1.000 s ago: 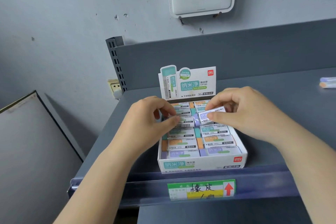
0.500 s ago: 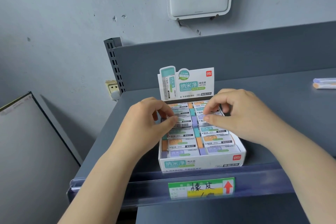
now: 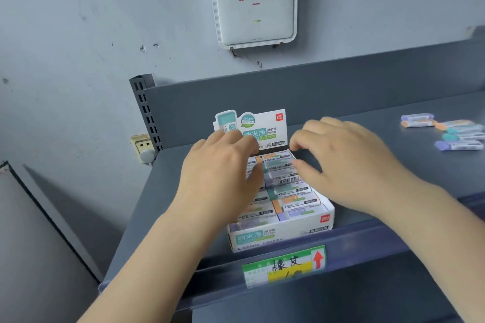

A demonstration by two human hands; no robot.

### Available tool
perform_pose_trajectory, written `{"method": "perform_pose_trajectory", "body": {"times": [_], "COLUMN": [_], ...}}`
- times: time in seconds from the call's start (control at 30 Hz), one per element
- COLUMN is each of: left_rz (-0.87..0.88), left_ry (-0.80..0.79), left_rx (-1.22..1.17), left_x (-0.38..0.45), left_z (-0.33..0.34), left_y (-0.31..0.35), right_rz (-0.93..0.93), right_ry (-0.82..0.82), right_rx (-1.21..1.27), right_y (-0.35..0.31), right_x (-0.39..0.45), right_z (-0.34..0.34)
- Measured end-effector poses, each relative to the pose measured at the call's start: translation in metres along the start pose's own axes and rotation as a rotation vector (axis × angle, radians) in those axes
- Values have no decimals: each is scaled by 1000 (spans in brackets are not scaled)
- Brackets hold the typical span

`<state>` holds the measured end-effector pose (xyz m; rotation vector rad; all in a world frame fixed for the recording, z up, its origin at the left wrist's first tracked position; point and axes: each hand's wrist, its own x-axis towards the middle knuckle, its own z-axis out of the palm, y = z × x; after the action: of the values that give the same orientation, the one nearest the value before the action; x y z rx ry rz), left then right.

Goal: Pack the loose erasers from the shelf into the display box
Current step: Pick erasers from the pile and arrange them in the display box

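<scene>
Erasers: the one your right hand (image 3: 349,165) was pinching over the display box (image 3: 282,233) a second ago is out of your fingers now, so it looks seated in the right column, likely the purple-ended piece with the barcode up (image 3: 284,178), though motion blur keeps me from being sure which one. Box sits at the front edge of the shelf (image 3: 393,149), just behind the price rail, both columns showing packed rows. Your right hand has opened up: fingers loosely curled, tips hovering at the back right corner of the box, nothing between thumb and forefinger. Your left hand (image 3: 223,173) has gone from a pinch on the left column to lying flat over it, fingers mostly straight and pressing down, holding nothing that I can see; what's under the palm is hidden. Read: this placement is done and you're tamping the rows level. Task isn't finished. Loose erasers (image 3: 443,131) remain in a small cluster on the shelf well off to the right, purple, orange and teal ends visible. Next fetch is probably a right-hand reach. Free room in the box can't be judged from here. Shelf label (image 3: 284,266) hangs on the rail below; wall router (image 3: 254,0) is above.
</scene>
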<state>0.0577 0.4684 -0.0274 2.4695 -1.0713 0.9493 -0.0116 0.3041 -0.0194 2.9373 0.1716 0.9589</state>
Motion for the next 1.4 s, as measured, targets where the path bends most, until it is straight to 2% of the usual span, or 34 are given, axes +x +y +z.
{"method": "perform_pose_trajectory", "body": {"times": [0.13, 0.5, 0.67, 0.97, 1.17, 1.4], "left_rz": [150, 272, 242, 179, 177, 145], "left_ry": [3, -95, -138, -202, -241, -328], "left_rx": [72, 146, 96, 141, 169, 199], "left_x": [14, 55, 74, 104, 131, 180], "left_z": [-1, 31, 58, 106, 124, 153], "left_y": [16, 114, 177, 265, 283, 275], "right_rz": [-15, 38, 55, 58, 77, 95], "right_ry": [-85, -163, -165, -208, -231, -274], "right_rx": [-96, -248, -183, -157, -62, 26], "right_y": [4, 97, 161, 269, 319, 359], "right_x": [-8, -55, -88, -136, -140, -115], "right_z": [-15, -34, -52, -70, -64, -46]}}
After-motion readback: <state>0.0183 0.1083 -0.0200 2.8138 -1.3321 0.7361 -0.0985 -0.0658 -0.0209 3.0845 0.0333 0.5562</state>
